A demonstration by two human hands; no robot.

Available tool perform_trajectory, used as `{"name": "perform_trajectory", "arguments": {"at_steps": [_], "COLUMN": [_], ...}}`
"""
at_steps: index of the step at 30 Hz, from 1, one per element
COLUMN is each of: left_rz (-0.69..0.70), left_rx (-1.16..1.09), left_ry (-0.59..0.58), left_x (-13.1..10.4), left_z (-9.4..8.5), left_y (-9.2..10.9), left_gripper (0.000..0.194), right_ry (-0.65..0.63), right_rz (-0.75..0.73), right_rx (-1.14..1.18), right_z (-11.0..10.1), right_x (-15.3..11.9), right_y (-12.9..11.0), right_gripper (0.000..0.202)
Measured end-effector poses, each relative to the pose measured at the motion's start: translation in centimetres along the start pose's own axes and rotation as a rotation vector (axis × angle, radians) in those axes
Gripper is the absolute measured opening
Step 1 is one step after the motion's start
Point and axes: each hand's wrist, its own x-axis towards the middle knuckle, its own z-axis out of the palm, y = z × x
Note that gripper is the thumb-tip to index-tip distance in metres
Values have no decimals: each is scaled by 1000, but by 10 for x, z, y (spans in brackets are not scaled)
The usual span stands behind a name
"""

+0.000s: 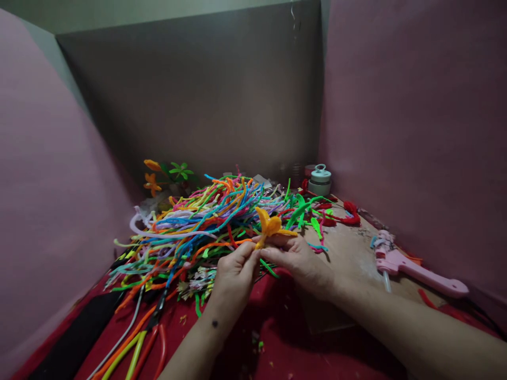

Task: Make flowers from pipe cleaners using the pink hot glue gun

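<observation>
An orange-yellow pipe-cleaner flower (271, 226) stands up between my two hands, its petals spread and pointing upward. My left hand (237, 266) pinches the base of the flower between thumb and fingers. From the other side, my right hand (299, 261) closes its thumb and fingers on the same base, just under the petals. The fingertips of both hands almost meet there and cover the lower end of the flower. Right behind the hands lies a big heap of many-coloured pipe cleaners (214, 211).
A pink glue gun (420, 272) rests on a board (336, 253) at the right. Pliers with red handles (156, 338) lie front left on the red cloth (277, 338). A mint-coloured jar (319, 182) and finished orange flowers (152, 183) stand at the back. Pink panels (415, 116) flank the workplace.
</observation>
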Motion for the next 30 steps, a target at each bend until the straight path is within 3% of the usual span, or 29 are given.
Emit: {"name": "perform_trajectory", "arguments": {"at_steps": [3,7,13,17,20,23,30], "left_rz": [-177,-299,-342,-325,-342,-312,83], "left_rx": [-262,-555,-898,-1011,-955,-767,66], "left_ry": [-57,-170,-322,-403,-433,-380,44], "left_x": [1,-2,-5,-6,-6,-4,-3], "left_z": [0,-2,1,3,0,-2,6], "left_y": [3,6,4,1,1,4,2], "left_gripper": [24,21,17,17,18,22,23], "right_ry": [3,12,-51,-81,-72,-12,216], "right_rz": [-5,30,110,211,191,173,161], "right_rx": [70,112,306,438,450,445,381], "right_z": [-3,-6,-4,-4,-5,-5,-3], "right_x": [0,1,0,-2,-1,0,2], "right_y": [5,10,12,16,18,17,17], "right_gripper": [20,18,19,19,8,6,14]}}
